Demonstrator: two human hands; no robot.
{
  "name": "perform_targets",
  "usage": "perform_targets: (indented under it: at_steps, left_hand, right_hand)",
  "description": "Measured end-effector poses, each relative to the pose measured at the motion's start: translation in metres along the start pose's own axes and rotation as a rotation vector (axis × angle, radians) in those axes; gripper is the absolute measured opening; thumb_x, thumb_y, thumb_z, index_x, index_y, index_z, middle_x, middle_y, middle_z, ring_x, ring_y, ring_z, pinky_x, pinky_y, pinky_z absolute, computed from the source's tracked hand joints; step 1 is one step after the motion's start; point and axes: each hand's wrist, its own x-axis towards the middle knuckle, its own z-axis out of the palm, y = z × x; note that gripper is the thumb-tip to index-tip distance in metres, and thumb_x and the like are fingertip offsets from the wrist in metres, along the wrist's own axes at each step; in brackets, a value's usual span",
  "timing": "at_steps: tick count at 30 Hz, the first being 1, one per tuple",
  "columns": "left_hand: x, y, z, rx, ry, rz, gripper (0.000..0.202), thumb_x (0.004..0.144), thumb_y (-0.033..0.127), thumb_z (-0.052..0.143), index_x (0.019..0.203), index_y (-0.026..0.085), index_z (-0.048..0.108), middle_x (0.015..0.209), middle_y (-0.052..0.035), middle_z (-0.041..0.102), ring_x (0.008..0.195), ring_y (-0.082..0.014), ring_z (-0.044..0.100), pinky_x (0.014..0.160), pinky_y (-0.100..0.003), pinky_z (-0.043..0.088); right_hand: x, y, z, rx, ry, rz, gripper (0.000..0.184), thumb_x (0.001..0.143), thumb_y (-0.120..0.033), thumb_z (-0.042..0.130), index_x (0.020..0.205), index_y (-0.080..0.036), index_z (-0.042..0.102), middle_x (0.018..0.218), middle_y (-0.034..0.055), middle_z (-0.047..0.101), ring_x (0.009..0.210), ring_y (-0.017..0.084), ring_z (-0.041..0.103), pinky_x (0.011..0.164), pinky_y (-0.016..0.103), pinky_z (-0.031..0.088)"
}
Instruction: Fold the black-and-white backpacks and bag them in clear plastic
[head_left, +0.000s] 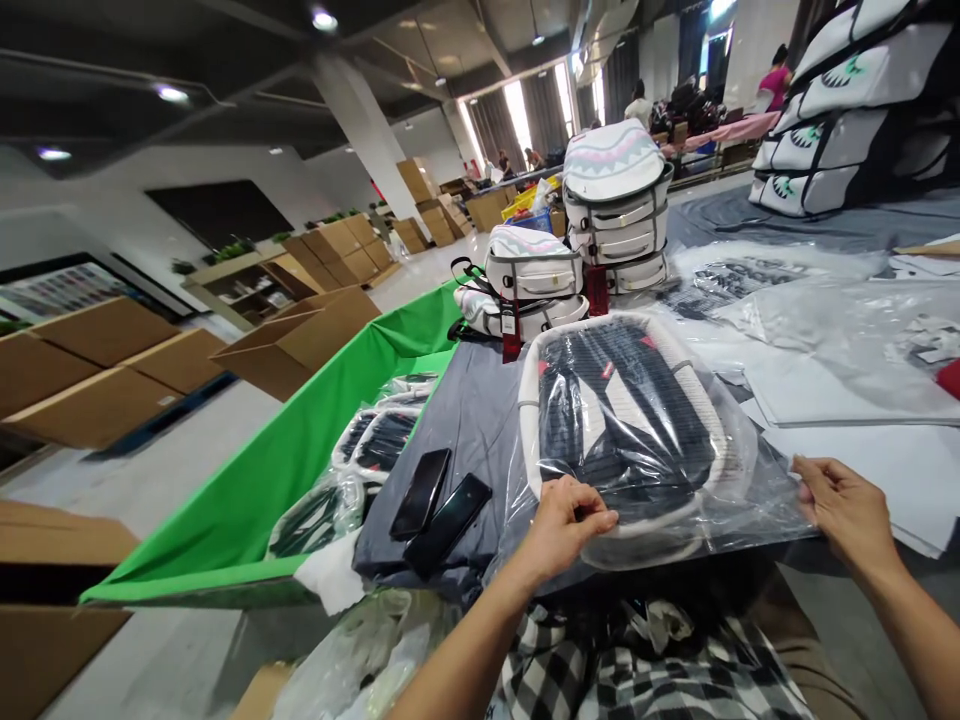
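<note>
On my feed, a black-and-white padded backpack (pixel 626 420) lies flat inside a clear plastic bag (pixel 757 505) on a grey cloth (pixel 450 440). My left hand (pixel 566 525) and right hand (pixel 847 510) grasp the bag's near edge, their fingers (pixel 596 517) bent and pinching the plastic. Beyond it, a white backpack's (pixel 532 265) red tag (pixel 511 330) is too small to read.

backpack (pixel 626 430) inside clear plastic bag (pixel 757 500): details blurred by glare | two dark slabs (pixel 442 520) on surface (pixel 480 420): kind cannot be told | bagged items (pixel 382 440): wrapped, overlapping, partly hidden | distant people (pixel 502 165): too small to see what they handle | white backpacks (pixel 847 110): cut off at upper right | cardboard box (pixel 52 600): cut off at left edge
</note>
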Motion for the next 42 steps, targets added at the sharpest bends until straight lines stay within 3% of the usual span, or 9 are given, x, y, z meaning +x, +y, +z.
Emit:
perform_targets:
  at_steps: [5,11,16,21,26,31,35,40,42]
  left_hand:
    - [-0.003,0.002,0.001,-0.030,-0.006,-0.011,0.027,0.085,0.037,0.068,0.062,0.023,0.070,0.066,0.0008,0.066,0.073,-0.0168,0.056,0.074,-0.032,0.039]
    - [-0.002,-0.001,0.000,-0.130,0.003,-0.029,0.032,0.082,0.046,0.069,0.063,0.021,0.069,0.066,-0.0007,0.064,0.073,-0.0169,0.055,0.069,-0.029,0.037]
    - [-0.002,-0.001,0.001,-0.148,-0.008,-0.062,0.033,0.079,0.047,0.071,0.061,0.020,0.068,0.062,-0.0006,0.062,0.069,-0.0165,0.054,0.068,-0.029,0.038]
    - [-0.003,-0.001,0.003,-0.020,0.008,-0.009,0.040,0.089,0.049,0.058,0.061,0.021,0.065,0.065,-0.0009,0.064,0.075,-0.0187,0.055,0.076,-0.033,0.039]
    - [-0.004,0.001,0.002,0.072,-0.044,0.025,0.049,0.095,0.054,0.046,0.062,0.022,0.063,0.067,-0.0007,0.066,0.076,-0.0192,0.054,0.084,-0.037,0.038]
    - [-0.003,0.004,0.003,0.087,-0.012,0.018,0.056,0.096,0.061,0.040,0.060,0.022,0.060,0.065,-0.0009,0.063,0.076,-0.0200,0.054,0.081,-0.037,0.037]
    - [-0.004,0.006,0.003,0.043,-0.003,0.019,0.059,0.091,0.069,0.042,0.059,0.022,0.058,0.064,-0.0007,0.061,0.072,-0.0198,0.055,0.076,-0.034,0.040]
    - [0.002,-0.007,-0.002,0.029,-0.043,0.005,0.061,0.085,0.075,0.046,0.055,0.023,0.058,0.062,-0.0006,0.058,0.064,-0.0190,0.054,0.065,-0.030,0.043]
    - [0.003,-0.012,-0.001,0.025,-0.050,0.010,0.063,0.083,0.076,0.047,0.052,0.023,0.056,0.059,-0.0005,0.057,0.061,-0.0184,0.053,0.062,-0.029,0.043]
  right_hand:
    - [0.002,-0.011,-0.014,-0.024,-0.078,0.077,0.058,0.045,-0.067,0.081,0.070,-0.019,0.060,0.048,-0.0038,0.048,0.035,0.011,0.038,0.035,0.026,0.026]
    - [0.001,-0.018,-0.047,-0.050,-0.114,0.075,0.064,0.040,-0.067,0.087,0.070,-0.017,0.061,0.056,-0.0005,0.056,0.045,0.011,0.046,0.042,0.025,0.035]
    - [-0.005,-0.012,-0.038,-0.038,-0.114,-0.018,0.068,0.047,-0.079,0.079,0.070,-0.019,0.059,0.050,-0.0034,0.047,0.043,0.010,0.037,0.042,0.025,0.028]
    - [0.000,-0.008,-0.031,-0.203,-0.063,-0.056,0.066,0.058,-0.086,0.063,0.062,-0.021,0.051,0.044,-0.0039,0.038,0.042,0.010,0.032,0.042,0.025,0.024]
    - [0.011,0.002,-0.036,-0.269,-0.225,0.108,0.069,0.044,-0.088,0.066,0.053,-0.022,0.047,0.041,-0.0056,0.030,0.037,0.009,0.027,0.038,0.026,0.021]
    - [0.013,-0.007,-0.044,-0.209,-0.278,0.110,0.071,0.048,-0.089,0.067,0.063,-0.021,0.054,0.040,-0.0025,0.044,0.035,0.011,0.036,0.040,0.026,0.030]
    - [0.030,-0.022,-0.083,-0.243,-0.156,-0.049,0.070,0.054,-0.082,0.068,0.083,-0.018,0.063,0.062,0.0051,0.064,0.047,0.016,0.051,0.045,0.027,0.037]
    - [0.079,-0.043,-0.174,-0.435,0.422,-0.261,0.030,0.077,-0.048,0.062,0.084,-0.019,0.064,0.071,0.0048,0.064,0.062,0.017,0.055,0.062,0.028,0.041]
    - [0.097,-0.054,-0.204,-0.499,0.520,-0.253,0.015,0.077,-0.033,0.065,0.077,-0.018,0.064,0.070,0.0053,0.063,0.064,0.017,0.053,0.064,0.029,0.038]
